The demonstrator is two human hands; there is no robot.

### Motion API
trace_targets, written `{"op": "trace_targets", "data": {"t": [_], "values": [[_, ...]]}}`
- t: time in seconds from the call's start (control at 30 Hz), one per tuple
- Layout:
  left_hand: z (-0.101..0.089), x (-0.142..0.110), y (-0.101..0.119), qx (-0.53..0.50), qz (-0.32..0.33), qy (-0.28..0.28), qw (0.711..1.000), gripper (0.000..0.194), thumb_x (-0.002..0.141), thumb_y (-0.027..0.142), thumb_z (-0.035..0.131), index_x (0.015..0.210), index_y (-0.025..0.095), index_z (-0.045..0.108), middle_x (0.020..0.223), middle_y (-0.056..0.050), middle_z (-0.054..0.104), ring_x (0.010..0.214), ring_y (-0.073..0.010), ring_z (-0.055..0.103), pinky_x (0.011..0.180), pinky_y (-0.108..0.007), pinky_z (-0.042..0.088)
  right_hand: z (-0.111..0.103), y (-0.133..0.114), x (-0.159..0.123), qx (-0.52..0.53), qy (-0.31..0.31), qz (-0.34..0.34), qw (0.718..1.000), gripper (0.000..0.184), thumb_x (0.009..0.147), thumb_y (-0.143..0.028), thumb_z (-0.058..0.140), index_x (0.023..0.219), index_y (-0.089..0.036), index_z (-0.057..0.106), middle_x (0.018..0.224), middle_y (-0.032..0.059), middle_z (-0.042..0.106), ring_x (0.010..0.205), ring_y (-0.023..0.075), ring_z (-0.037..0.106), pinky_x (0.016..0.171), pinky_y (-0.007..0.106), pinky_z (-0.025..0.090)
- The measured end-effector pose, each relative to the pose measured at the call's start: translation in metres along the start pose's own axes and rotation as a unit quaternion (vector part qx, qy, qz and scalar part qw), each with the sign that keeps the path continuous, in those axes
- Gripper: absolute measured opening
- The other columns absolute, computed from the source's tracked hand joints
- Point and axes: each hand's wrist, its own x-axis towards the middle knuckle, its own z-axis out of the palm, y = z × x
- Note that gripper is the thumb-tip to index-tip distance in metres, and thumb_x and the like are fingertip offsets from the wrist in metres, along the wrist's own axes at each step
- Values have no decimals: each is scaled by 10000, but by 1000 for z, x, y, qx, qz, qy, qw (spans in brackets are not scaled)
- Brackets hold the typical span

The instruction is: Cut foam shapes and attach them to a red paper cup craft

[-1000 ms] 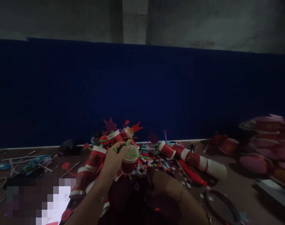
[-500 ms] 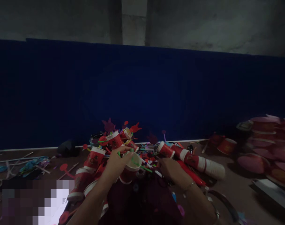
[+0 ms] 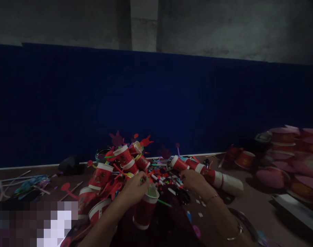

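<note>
My left hand is pinched at the rim of a red paper cup with a white lip. A bit of green straw shows at its fingertips. The cup leans slightly over dark cloth. A green straw pokes out through its right side, and more green shows inside. To the right, my right hand is closed over a spread of coloured scraps and small pieces. Its fingertips are curled down, so whatever they hold is hidden.
Red cups with straws and cut-out shapes are heaped at the left. Stacked paper cups lie on their side at the right. Farther right stands a pile of red drum-like items. A blue wall panel closes off the back.
My left hand has drawn back from over the cup's mouth into a pinch at its rim. The cup now sits lower in view, more of it showing. My right hand has shifted slightly right.
</note>
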Motion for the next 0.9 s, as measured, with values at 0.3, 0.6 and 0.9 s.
{"op": "trace_targets", "data": {"t": [0.3,0.6,0.9], "values": [[-1,-4,-4,128,-11,-39,991,163,726,317,484,742,213,608,701,-21,654,670,-178,595,541,-230,345,-12,22,-1,-14,-47,37,998,146,859,-219,517,919,-147,628,958,68,654,879,199,615,759,369,478],[-3,-11,5,192,-30,-44,980,283,787,389,400,870,237,624,852,-60,695,787,-224,631,604,-272,398,4,19,6,17,-13,-28,999,247,739,-129,479,806,-178,712,888,120,716,858,266,647,689,309,447],[-3,-12,6,196,-13,-40,980,332,784,464,408,922,248,619,924,-63,687,856,-241,621,674,-297,424,32,12,27,34,54,-76,995,457,786,-110,393,1231,-78,488,1248,170,542,1131,252,505,934,329,360]]}}
